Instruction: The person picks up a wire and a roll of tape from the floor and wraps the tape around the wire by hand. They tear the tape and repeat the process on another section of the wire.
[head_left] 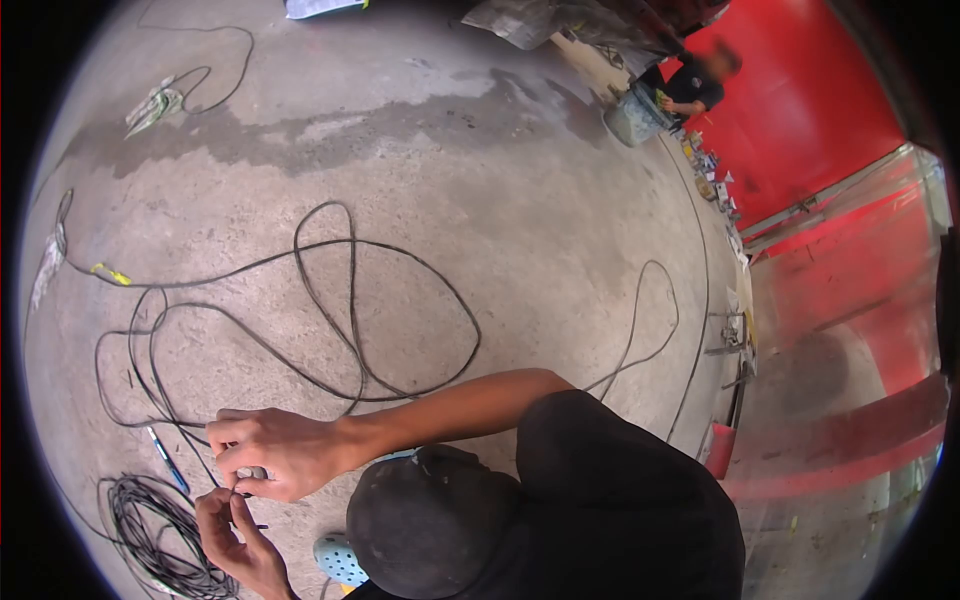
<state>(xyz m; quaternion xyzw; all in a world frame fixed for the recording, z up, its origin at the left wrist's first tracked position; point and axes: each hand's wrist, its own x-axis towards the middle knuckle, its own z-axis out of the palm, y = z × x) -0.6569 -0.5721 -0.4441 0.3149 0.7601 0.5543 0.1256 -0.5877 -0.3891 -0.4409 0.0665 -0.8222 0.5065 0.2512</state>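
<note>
My right hand reaches in from the right, fingers curled, with thumb and forefinger pinched together. Just below it, my left hand is also pinching, and the fingertips of both hands nearly meet. Between them is a thin dark bit of black cable, which runs down to the fingers from the loops on the floor; its end is mostly hidden. A blue and white pen-like tool lies on the concrete left of my hands. Close by at the lower left rests a coil of black cable.
Loose cable loops spread across the concrete floor, with a yellow tag on one stretch. A person sits by a grey bucket near a red wall. My knee and a blue clog are below.
</note>
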